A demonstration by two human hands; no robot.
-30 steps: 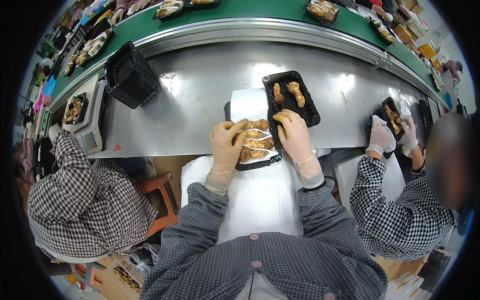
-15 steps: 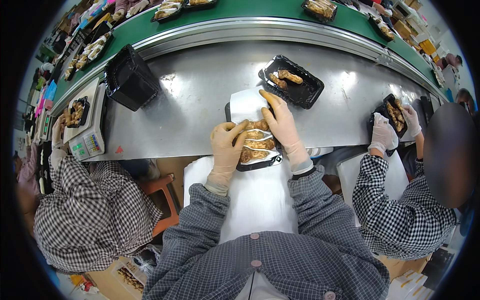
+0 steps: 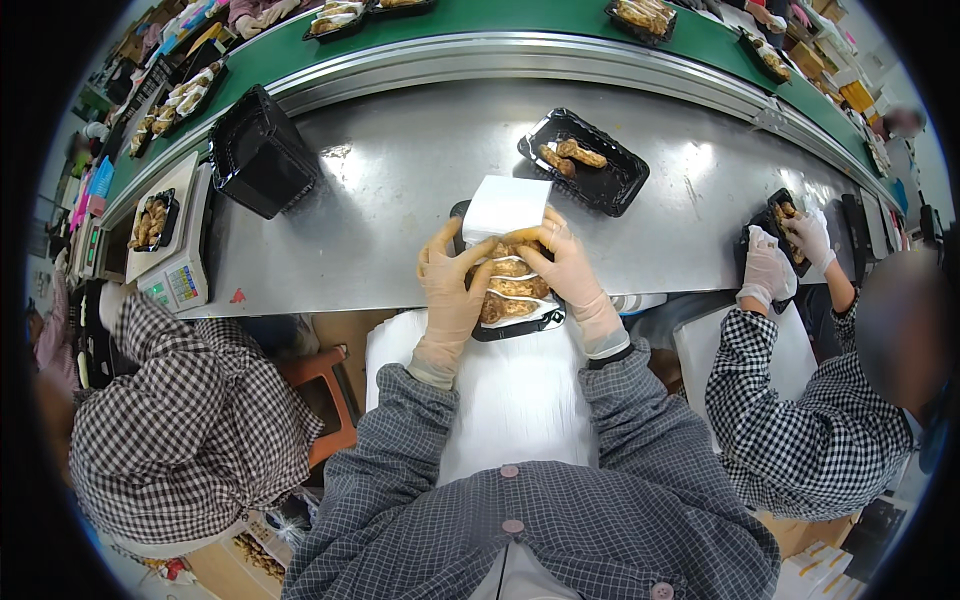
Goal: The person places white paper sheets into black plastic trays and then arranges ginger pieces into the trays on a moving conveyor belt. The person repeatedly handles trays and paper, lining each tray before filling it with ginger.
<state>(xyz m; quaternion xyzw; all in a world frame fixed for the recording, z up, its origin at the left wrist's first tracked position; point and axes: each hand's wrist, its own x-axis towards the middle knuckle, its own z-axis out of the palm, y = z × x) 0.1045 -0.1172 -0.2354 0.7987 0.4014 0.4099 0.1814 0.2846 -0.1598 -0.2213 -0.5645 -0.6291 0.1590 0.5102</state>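
Observation:
Long brown-and-tan pieces that look like mushrooms (image 3: 515,288) lie in rows in a black plastic tray (image 3: 493,335) before me, with folded strips of white paper between them. A white paper sheet (image 3: 508,203) stands up over the tray's far end. My left hand (image 3: 452,285), in a thin pale glove, is closed on the sheet's lower left edge, thumb by the farthest mushroom. Also gloved, my right hand (image 3: 568,265) bends its fingers over the same mushroom and pinches the sheet's lower right edge. The fingers partly hide this far row.
Beyond my hands is a black tray (image 3: 622,185) with a few mushrooms. Stacked black trays (image 3: 262,160) and a scale (image 3: 180,275) bearing a filled tray stand left. A co-worker (image 3: 800,400) handles a tray at right. The green conveyor (image 3: 520,18) runs behind.
My right hand has drawn down from the sheet's upper edge to the far mushroom, beside my left. The sheet leans more to the right. The left co-worker's hand has left the scale.

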